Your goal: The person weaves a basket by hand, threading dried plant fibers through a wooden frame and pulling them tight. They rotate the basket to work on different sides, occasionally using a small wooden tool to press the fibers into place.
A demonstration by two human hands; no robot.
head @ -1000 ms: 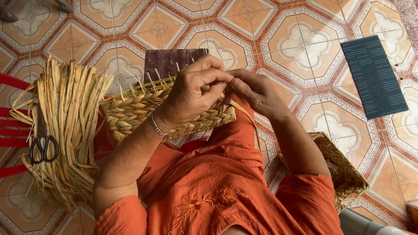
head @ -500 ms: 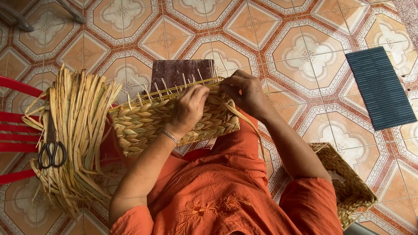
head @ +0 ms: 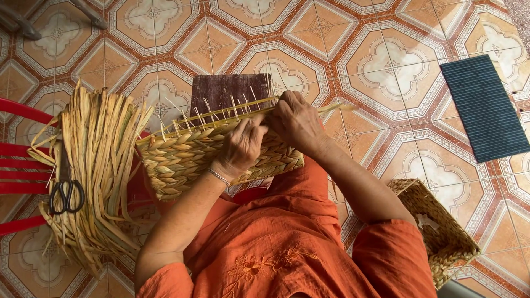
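At the frame's centre, the left hand [head: 243, 144] presses on the half-woven basket [head: 187, 157] in the lap, while the right hand [head: 295, 120] pinches a straw strand [head: 331, 108] at its rim. Scissors [head: 66, 196] lie on the straw bundle [head: 96, 165] left.

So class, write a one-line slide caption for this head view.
Both hands, left hand and right hand, weave a half-made straw basket over the lap.

Both hands, left hand [head: 243, 146] and right hand [head: 295, 118], grip the half-woven basket [head: 182, 157] rim; reed bundle [head: 96, 165] lies beside it.
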